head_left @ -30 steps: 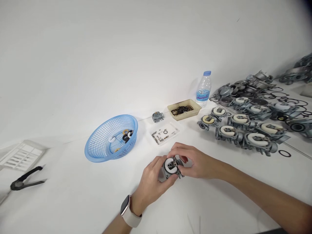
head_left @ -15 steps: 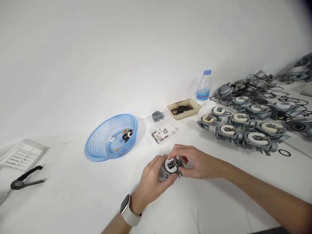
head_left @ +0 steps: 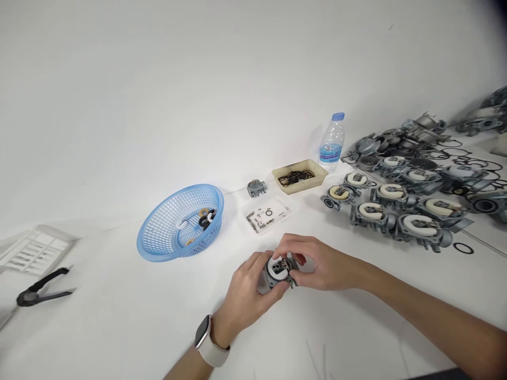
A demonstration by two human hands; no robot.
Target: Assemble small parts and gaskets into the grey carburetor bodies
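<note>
Near the front middle of the white table, a grey metal carburetor body with a white float is held between both hands. My left hand, with a watch on its wrist, wraps the left side, thumb along the front edge. My right hand closes on the right side, its thumb and fingertips at the metal fitting beside the float. Whether the right fingers pinch a small part there cannot be made out. Behind them lies a clear tray of small parts and a black ring.
A blue basket stands left, black pliers and a white compartment tray farther left. Behind are a small carburetor, a cream tray of black rings and a bottle. Several carburetors crowd the right.
</note>
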